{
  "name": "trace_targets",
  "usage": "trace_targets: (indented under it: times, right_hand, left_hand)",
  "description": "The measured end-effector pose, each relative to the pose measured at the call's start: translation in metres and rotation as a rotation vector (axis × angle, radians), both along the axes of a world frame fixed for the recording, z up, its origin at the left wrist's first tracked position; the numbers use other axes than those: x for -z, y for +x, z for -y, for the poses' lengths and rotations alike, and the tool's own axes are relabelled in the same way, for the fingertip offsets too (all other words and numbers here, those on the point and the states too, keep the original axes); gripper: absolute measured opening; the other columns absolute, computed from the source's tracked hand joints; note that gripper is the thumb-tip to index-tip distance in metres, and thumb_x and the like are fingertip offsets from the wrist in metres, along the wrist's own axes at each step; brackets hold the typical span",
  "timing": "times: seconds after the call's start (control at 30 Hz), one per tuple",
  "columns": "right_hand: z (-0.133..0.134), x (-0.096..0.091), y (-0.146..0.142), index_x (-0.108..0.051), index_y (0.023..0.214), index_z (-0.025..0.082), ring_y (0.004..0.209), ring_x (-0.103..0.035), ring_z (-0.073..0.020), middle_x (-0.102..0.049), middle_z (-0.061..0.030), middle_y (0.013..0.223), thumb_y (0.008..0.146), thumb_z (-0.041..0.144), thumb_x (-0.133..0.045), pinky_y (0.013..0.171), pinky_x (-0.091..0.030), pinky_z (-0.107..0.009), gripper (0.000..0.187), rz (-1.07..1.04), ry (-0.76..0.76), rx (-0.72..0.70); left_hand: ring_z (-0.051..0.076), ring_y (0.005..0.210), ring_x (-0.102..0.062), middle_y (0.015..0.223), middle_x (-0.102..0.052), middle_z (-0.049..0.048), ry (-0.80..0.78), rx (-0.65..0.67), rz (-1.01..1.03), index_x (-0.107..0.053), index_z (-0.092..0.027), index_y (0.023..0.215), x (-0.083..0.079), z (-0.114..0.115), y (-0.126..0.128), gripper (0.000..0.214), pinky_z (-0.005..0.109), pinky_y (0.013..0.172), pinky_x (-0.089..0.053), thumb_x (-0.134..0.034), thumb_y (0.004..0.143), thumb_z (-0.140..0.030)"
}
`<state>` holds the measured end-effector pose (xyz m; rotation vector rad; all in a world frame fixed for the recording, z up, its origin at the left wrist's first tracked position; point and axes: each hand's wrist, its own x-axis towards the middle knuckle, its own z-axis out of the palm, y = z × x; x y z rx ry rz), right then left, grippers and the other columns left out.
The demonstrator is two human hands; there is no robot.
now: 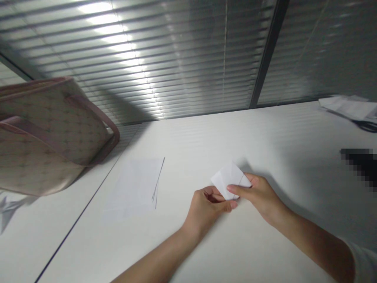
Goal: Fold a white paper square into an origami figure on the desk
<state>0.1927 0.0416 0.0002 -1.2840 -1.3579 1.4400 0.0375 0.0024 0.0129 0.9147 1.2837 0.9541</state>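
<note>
A small piece of folded white paper (229, 179) is held up just above the white table (253, 141). My left hand (206, 208) pinches its lower edge, with the fingers curled in. My right hand (259, 196) grips its right side, with the fingers lying across the fold. Part of the paper is hidden behind my fingers. To the left of my hands, a thin stack of white paper sheets (134, 188) lies flat on the table, out of reach of my fingertips.
A large beige patterned bag (50, 133) with pink straps sits at the left. Loose papers (349, 108) and a dark scissor-like handle (366, 126) lie at the far right, near a pixelated dark patch (361, 165). Slatted blinds (165, 51) cover the glass wall behind the table.
</note>
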Motion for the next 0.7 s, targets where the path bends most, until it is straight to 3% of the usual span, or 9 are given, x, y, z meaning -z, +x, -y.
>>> trace_targets:
  times: [0.07, 0.13, 0.2, 0.27, 0.33, 0.4, 0.47, 0.57, 0.7]
  right_hand:
    - [-0.001, 0.001, 0.001, -0.067, 0.080, 0.014, 0.061, -0.062, -0.0199, -0.069, -0.0057, 0.069, 0.071, 0.039, -0.070, 0.054, -0.048, -0.030, 0.028, 0.082, 0.092, 0.085]
    - [-0.001, 0.003, 0.002, -0.064, 0.083, 0.016, 0.065, -0.060, -0.0198, -0.068, -0.0049, 0.073, 0.074, 0.034, -0.068, 0.057, -0.047, -0.031, 0.021, 0.162, 0.223, 0.168]
    - [0.001, 0.005, 0.001, -0.063, 0.088, 0.019, 0.070, -0.060, -0.0193, -0.066, -0.0045, 0.080, 0.076, 0.028, -0.065, 0.064, -0.048, -0.032, 0.016, 0.213, 0.373, 0.185]
    - [0.005, 0.007, -0.002, -0.063, 0.095, 0.021, 0.073, -0.060, -0.0184, -0.065, -0.0043, 0.086, 0.078, 0.024, -0.062, 0.066, -0.050, -0.032, 0.017, 0.231, 0.513, 0.114]
    - [0.008, 0.008, -0.004, -0.063, 0.104, 0.024, 0.080, -0.062, -0.0199, -0.065, -0.0053, 0.094, 0.079, 0.023, -0.062, 0.070, -0.052, -0.033, 0.025, 0.243, 0.623, 0.008]
    - [0.010, 0.009, -0.003, -0.062, 0.115, 0.027, 0.094, -0.061, -0.0237, -0.064, -0.0067, 0.103, 0.078, 0.024, -0.066, 0.082, -0.051, -0.039, 0.038, 0.263, 0.696, -0.077]
    - [0.008, 0.010, 0.003, -0.059, 0.123, 0.028, 0.104, -0.058, -0.0276, -0.062, -0.0081, 0.110, 0.075, 0.028, -0.072, 0.092, -0.046, -0.045, 0.050, 0.360, 0.785, -0.144]
    - [0.000, 0.010, 0.017, -0.054, 0.130, 0.030, 0.112, -0.053, -0.0301, -0.059, -0.0099, 0.121, 0.072, 0.034, -0.077, 0.094, -0.041, -0.048, 0.062, 0.590, 0.938, -0.252]
    - [-0.010, 0.009, 0.036, -0.057, 0.126, 0.030, 0.119, -0.049, -0.0292, -0.058, -0.0083, 0.130, 0.072, 0.037, -0.077, 0.097, -0.037, -0.047, 0.058, 0.649, 1.047, -0.369]
  left_hand:
    - [0.020, 0.081, -0.064, 0.091, -0.069, 0.0057, 0.097, -0.101, -0.075, -0.062, -0.017, 0.088, -0.003, 0.003, -0.001, 0.046, 0.032, 0.078, -0.050, -0.089, 0.055, -0.032]
    - [0.020, 0.104, -0.059, 0.114, -0.064, 0.0057, 0.190, -0.148, -0.128, -0.060, -0.022, 0.104, -0.008, 0.008, -0.001, 0.046, 0.032, 0.095, -0.043, -0.083, 0.067, -0.032]
    - [0.021, 0.122, -0.049, 0.130, -0.057, 0.0052, 0.237, -0.062, -0.076, -0.058, -0.024, 0.118, -0.012, 0.012, 0.001, 0.043, 0.032, 0.107, -0.032, -0.073, 0.079, -0.034]
    - [0.024, 0.129, -0.044, 0.135, -0.054, 0.0058, 0.236, 0.091, 0.079, -0.056, -0.024, 0.126, -0.014, 0.015, 0.004, 0.045, 0.034, 0.110, -0.029, -0.068, 0.084, -0.036]
    - [0.027, 0.125, -0.048, 0.131, -0.058, 0.0076, 0.177, 0.140, 0.261, -0.058, -0.021, 0.125, -0.013, 0.013, 0.006, 0.046, 0.035, 0.107, -0.033, -0.068, 0.084, -0.039]
    - [0.027, 0.117, -0.054, 0.122, -0.064, 0.0083, 0.110, 0.091, 0.363, -0.061, -0.019, 0.120, -0.010, 0.008, 0.005, 0.042, 0.035, 0.100, -0.039, -0.068, 0.083, -0.039]
    - [0.025, 0.109, -0.059, 0.116, -0.066, 0.0075, 0.058, 0.036, 0.390, -0.062, -0.019, 0.117, -0.008, 0.002, 0.001, 0.037, 0.032, 0.093, -0.044, -0.067, 0.083, -0.035]
    - [0.023, 0.101, -0.062, 0.108, -0.069, 0.0077, 0.024, 0.035, 0.377, -0.065, -0.017, 0.111, -0.007, -0.004, -0.008, 0.031, 0.029, 0.087, -0.045, -0.067, 0.082, -0.027]
    - [0.022, 0.090, -0.064, 0.097, -0.071, 0.0091, -0.035, 0.082, 0.370, -0.069, -0.013, 0.104, -0.009, -0.009, -0.017, 0.030, 0.028, 0.080, -0.047, -0.069, 0.076, -0.021]
